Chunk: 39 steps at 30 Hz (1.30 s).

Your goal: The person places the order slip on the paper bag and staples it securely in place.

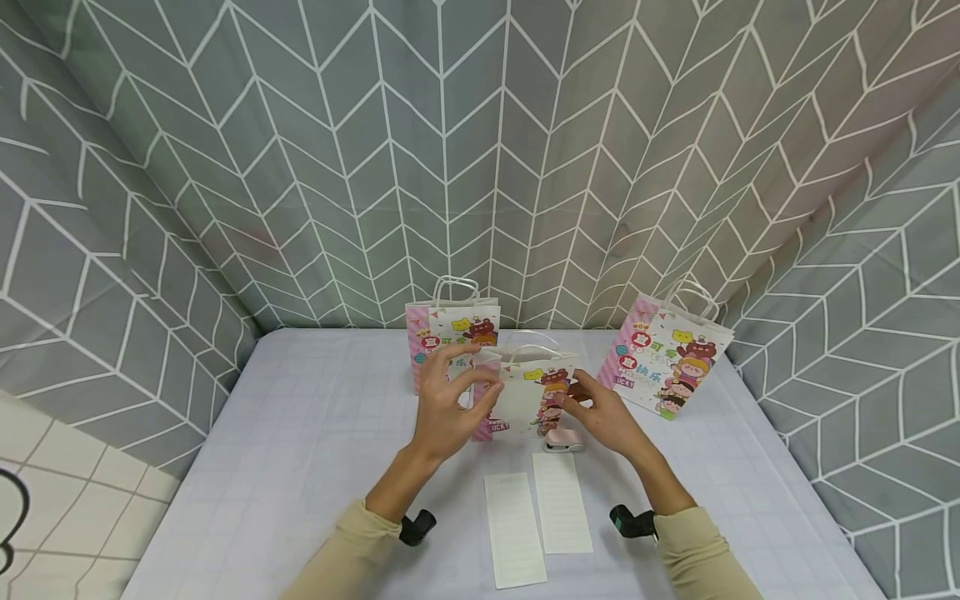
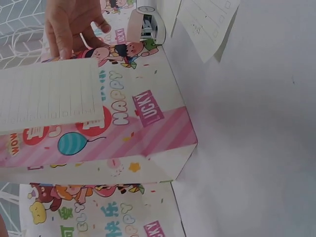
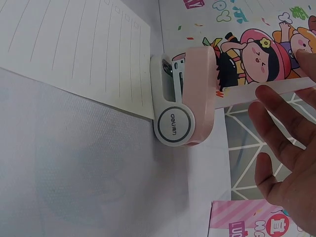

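Observation:
A pink-and-white cartoon paper bag stands upright in the middle of the table. A lined paper sheet lies over its front, its near edge slightly off the bag. My left hand is at the bag's upper left, thumb and fingertip pinching the sheet's edge; the left wrist view hardly shows these fingers. At the right side edge, my right hand grips the bag, thumb on the front and the other fingers around the side. A pink-and-white stapler lies before the bag's lower right corner.
Two more lined sheets, a left one and a right one, lie in front of the stapler. Behind my left hand stands a matching bag; another bag leans at the back right. A patterned curtain closes off the back.

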Each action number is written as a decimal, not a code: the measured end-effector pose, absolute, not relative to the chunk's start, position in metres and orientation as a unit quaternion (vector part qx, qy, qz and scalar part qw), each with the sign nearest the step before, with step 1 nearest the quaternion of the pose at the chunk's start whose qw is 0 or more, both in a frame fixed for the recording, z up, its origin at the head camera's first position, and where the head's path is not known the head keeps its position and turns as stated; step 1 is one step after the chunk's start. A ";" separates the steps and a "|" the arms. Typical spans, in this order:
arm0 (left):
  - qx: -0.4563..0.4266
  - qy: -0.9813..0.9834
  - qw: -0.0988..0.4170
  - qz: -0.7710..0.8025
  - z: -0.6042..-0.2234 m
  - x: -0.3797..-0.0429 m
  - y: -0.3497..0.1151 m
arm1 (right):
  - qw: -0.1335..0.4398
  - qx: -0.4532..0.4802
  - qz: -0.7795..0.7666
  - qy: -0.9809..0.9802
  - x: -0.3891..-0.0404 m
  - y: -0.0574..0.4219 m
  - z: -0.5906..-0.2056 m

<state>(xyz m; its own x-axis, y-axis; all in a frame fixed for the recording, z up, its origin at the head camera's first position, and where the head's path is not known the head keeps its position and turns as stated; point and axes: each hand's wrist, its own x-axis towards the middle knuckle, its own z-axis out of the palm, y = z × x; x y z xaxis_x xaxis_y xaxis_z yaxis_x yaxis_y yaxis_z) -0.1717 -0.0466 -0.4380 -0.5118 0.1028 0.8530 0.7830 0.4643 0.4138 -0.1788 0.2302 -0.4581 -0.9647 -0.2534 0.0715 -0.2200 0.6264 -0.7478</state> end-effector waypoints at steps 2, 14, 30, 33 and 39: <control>-0.290 -0.759 0.387 -0.436 -0.439 -0.173 -0.045 | 0.019 -0.130 -0.412 0.902 -0.179 0.230 -0.458; -0.273 -0.762 0.350 -0.471 -0.445 -0.178 -0.041 | 0.010 -0.133 -0.413 0.901 -0.178 0.227 -0.458; -0.285 -0.741 0.389 -0.467 -0.444 -0.187 -0.034 | 0.010 -0.137 -0.411 0.901 -0.178 0.226 -0.462; -0.286 -0.737 0.395 -0.468 -0.445 -0.189 -0.032 | 0.010 -0.135 -0.412 0.901 -0.179 0.226 -0.463; -0.283 -0.734 0.397 -0.473 -0.446 -0.191 -0.029 | 0.013 -0.129 -0.411 0.902 -0.180 0.224 -0.463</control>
<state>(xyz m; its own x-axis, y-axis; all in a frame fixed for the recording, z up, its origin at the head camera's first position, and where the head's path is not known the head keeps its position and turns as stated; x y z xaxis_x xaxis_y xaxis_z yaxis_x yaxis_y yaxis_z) -0.1915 -0.0294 -0.4456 -0.5235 0.0401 0.8511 0.7915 0.3925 0.4684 -0.1800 0.2241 -0.4629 -0.9666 -0.2427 0.0829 -0.2218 0.6287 -0.7454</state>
